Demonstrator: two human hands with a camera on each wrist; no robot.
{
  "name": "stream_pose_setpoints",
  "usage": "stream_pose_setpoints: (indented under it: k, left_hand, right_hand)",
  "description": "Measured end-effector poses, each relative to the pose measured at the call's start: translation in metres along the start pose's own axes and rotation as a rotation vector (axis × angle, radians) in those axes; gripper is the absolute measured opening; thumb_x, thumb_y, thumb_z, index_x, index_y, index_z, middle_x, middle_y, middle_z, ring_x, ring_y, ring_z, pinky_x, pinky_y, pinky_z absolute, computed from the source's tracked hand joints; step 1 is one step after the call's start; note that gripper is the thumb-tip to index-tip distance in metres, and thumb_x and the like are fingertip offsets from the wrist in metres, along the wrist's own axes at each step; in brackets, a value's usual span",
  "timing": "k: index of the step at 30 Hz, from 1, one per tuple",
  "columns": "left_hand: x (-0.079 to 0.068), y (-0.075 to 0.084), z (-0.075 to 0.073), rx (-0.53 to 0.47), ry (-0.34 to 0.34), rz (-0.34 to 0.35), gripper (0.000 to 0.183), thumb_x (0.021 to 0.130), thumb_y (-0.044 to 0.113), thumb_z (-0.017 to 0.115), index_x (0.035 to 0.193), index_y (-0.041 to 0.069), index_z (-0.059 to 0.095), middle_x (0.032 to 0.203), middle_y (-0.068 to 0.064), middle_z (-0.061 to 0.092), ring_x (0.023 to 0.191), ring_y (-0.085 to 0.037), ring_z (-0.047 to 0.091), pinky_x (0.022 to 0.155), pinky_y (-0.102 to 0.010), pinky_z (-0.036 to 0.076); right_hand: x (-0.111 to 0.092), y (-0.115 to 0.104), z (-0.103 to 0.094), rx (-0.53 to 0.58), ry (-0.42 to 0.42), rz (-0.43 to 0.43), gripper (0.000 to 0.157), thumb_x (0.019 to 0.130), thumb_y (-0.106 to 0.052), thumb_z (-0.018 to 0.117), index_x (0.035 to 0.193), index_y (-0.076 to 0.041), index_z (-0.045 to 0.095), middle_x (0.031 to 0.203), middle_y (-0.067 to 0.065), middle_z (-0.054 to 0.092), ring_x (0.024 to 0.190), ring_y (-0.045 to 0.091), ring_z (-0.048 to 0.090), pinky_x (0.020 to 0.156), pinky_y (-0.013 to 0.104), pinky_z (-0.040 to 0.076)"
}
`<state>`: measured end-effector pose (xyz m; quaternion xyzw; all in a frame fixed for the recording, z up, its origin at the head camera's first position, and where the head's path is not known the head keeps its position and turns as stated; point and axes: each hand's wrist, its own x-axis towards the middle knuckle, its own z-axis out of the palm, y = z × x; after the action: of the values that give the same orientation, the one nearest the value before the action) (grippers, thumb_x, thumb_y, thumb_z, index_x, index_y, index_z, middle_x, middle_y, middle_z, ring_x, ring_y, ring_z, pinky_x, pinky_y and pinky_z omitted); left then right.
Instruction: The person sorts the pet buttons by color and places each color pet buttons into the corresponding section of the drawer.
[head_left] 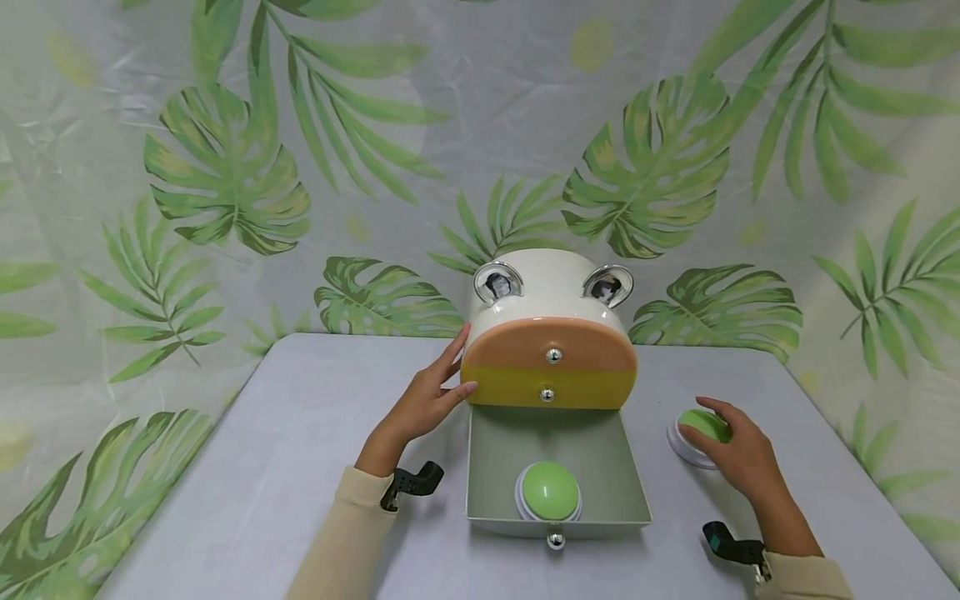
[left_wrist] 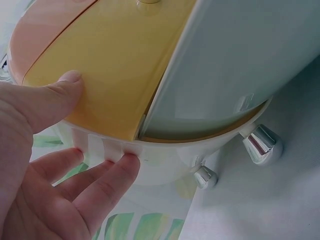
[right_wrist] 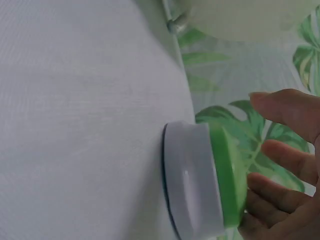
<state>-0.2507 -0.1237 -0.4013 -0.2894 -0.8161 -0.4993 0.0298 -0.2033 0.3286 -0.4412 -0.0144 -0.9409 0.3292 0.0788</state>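
A white tabletop drawer cabinet (head_left: 537, 279) with a frog-like face stands at the middle of the table. Its orange and yellow drawer fronts are closed, while the grey-green bottom drawer (head_left: 502, 467) is pulled out. Inside that drawer, near its front, sits a green push button (head_left: 551, 490) with a white base. My left hand (head_left: 423, 404) rests on the cabinet's left edge, thumb on the yellow front (left_wrist: 115, 65) and fingertips against the white side. My right hand (head_left: 746, 454) is over a second green push button (right_wrist: 227, 175) on the table, its fingers loosely spread beside the dome.
A white cloth covers the table (head_left: 300, 450), whose back edge meets a leaf-printed curtain (head_left: 510, 125). Shiny silver eyes (head_left: 498, 284) stick out from the cabinet's top. The bottom drawer's round silver knob (head_left: 555, 541) projects toward me. Short silver feet (left_wrist: 262, 145) show under the cabinet.
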Motion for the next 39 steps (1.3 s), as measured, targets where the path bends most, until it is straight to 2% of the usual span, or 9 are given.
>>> stream_pose_setpoints:
  k: [5, 11, 16, 29, 33, 39]
  left_hand:
    - [0.000, 0.000, 0.000, 0.001, 0.000, -0.005, 0.081, 0.097, 0.023, 0.059, 0.154, 0.043, 0.006, 0.159, 0.015, 0.013, 0.136, -0.025, 0.038, 0.090, -0.037, 0.053]
    - [0.000, 0.001, 0.000, -0.006, -0.004, -0.006, 0.081, 0.097, 0.021, 0.059, 0.154, 0.042, 0.006, 0.160, 0.015, 0.012, 0.137, -0.026, 0.037, 0.090, -0.037, 0.053]
    - [0.000, 0.002, 0.000, -0.005, -0.004, -0.008, 0.082, 0.097, 0.020, 0.059, 0.154, 0.042, 0.005, 0.159, 0.015, 0.012, 0.137, -0.026, 0.037, 0.090, -0.037, 0.053]
    - [-0.001, -0.002, 0.001, -0.013, 0.000, 0.015, 0.081, 0.097, 0.021, 0.059, 0.155, 0.039, 0.005, 0.160, 0.014, 0.011, 0.136, -0.029, 0.037, 0.090, -0.037, 0.053]
    - [-0.001, -0.002, 0.001, -0.022, 0.000, 0.022, 0.081, 0.097, 0.020, 0.059, 0.156, 0.035, 0.006, 0.160, 0.012, 0.012, 0.136, -0.031, 0.037, 0.089, -0.037, 0.053]
    - [0.000, 0.000, 0.000, -0.022, -0.009, 0.027, 0.080, 0.097, 0.019, 0.058, 0.156, 0.035, 0.006, 0.160, 0.012, 0.012, 0.136, -0.031, 0.037, 0.089, -0.035, 0.054]
  right_hand:
    - [0.000, 0.008, 0.003, 0.012, -0.044, 0.022, 0.072, 0.090, -0.045, 0.066, 0.143, -0.003, 0.042, 0.143, 0.034, 0.034, 0.122, 0.053, 0.035, 0.088, 0.067, 0.036]
    - [0.002, 0.017, 0.006, 0.008, -0.122, 0.008, 0.075, 0.088, -0.041, 0.070, 0.146, -0.005, 0.039, 0.148, 0.037, 0.023, 0.129, 0.059, 0.024, 0.094, 0.072, 0.030]
    - [0.002, 0.020, 0.008, 0.031, -0.133, -0.028, 0.076, 0.086, -0.032, 0.074, 0.146, -0.003, 0.038, 0.145, 0.035, 0.030, 0.129, 0.056, 0.028, 0.094, 0.070, 0.031]
    - [0.003, 0.028, 0.013, 0.105, -0.088, -0.183, 0.076, 0.079, -0.013, 0.080, 0.142, 0.004, 0.041, 0.139, 0.036, 0.040, 0.125, 0.055, 0.035, 0.094, 0.069, 0.032]
    - [0.004, 0.031, 0.015, 0.079, -0.074, -0.199, 0.075, 0.080, -0.016, 0.079, 0.143, 0.002, 0.042, 0.138, 0.035, 0.041, 0.125, 0.054, 0.036, 0.093, 0.068, 0.033]
    - [0.001, 0.031, 0.015, 0.024, -0.050, -0.156, 0.076, 0.082, -0.027, 0.078, 0.145, -0.004, 0.042, 0.137, 0.034, 0.039, 0.123, 0.054, 0.035, 0.090, 0.068, 0.034]
